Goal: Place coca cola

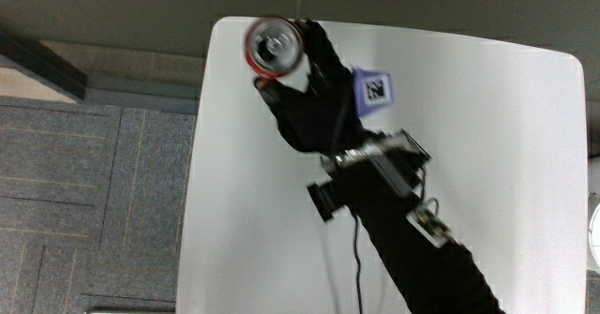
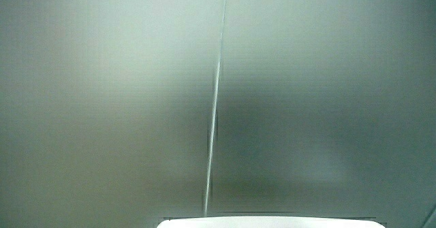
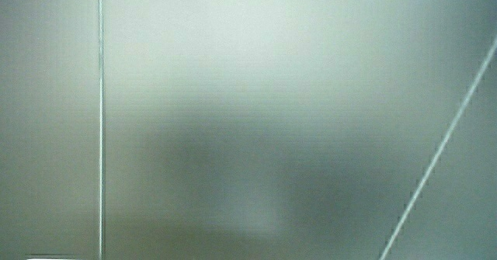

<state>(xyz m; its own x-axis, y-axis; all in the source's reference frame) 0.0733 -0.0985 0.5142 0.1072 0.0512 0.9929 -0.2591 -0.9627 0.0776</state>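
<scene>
Where table (image 1: 525, 164) corners, hand (image 1: 314, 98) grips can (image 1: 273, 46) (upright)

Bright and even light from above in the main view. Nearly glaring white on the table (image 1: 234, 183), with the black hand (image 1: 314, 98) and forearm very dark against it and showing little detail. Dimmer on the grey floor (image 1: 94, 192) beside the table. A small pale glint on the metal top of the cola can (image 1: 274, 46). In both side views only a pale wall (image 2: 102, 85) (image 3: 326, 58), softly lit, with a broad dull shade spreading across its middle. Thin bright lines on the wall seams.
</scene>
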